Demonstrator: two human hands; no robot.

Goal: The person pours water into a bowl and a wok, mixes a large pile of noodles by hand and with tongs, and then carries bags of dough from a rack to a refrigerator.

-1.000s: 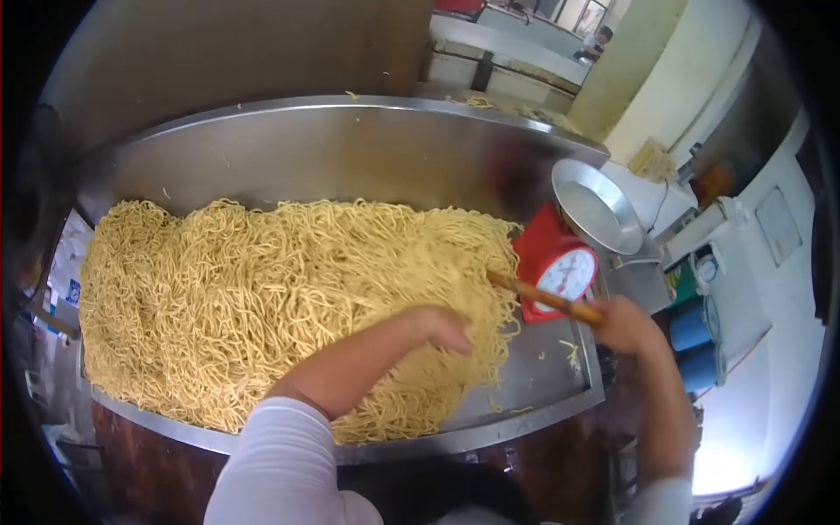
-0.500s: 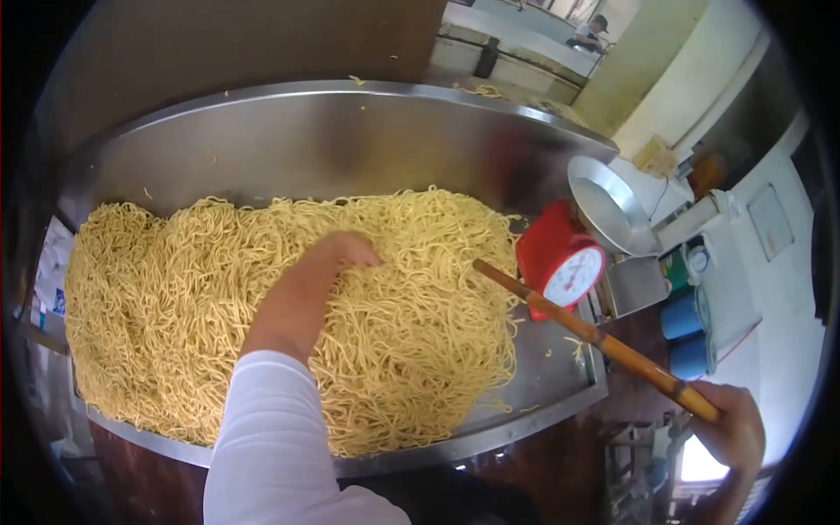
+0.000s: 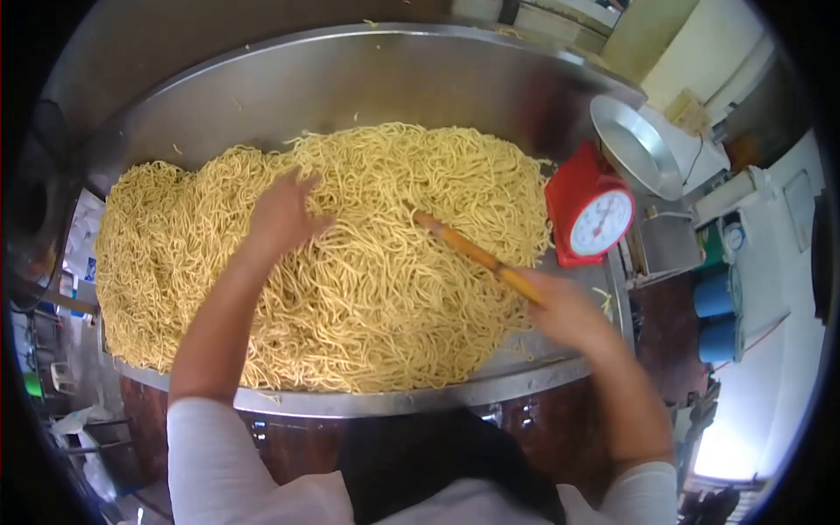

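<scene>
Noodles [image 3: 367,262] heaped in steel tray [image 3: 367,79] | your left hand [image 3: 280,214] fingers spread on them | your right hand [image 3: 564,311] fingers pinching wooden stick [image 3: 472,254]

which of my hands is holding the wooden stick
Your right hand grips the wooden stick; your left hand rests bare and open on the noodles.

A wide stainless-steel surface [image 3: 367,79] with a raised back wall carried a broad heap of yellow noodles [image 3: 367,262] covering most of it. A red dial scale [image 3: 591,214] stood at its right end, just beside the heap.
</scene>
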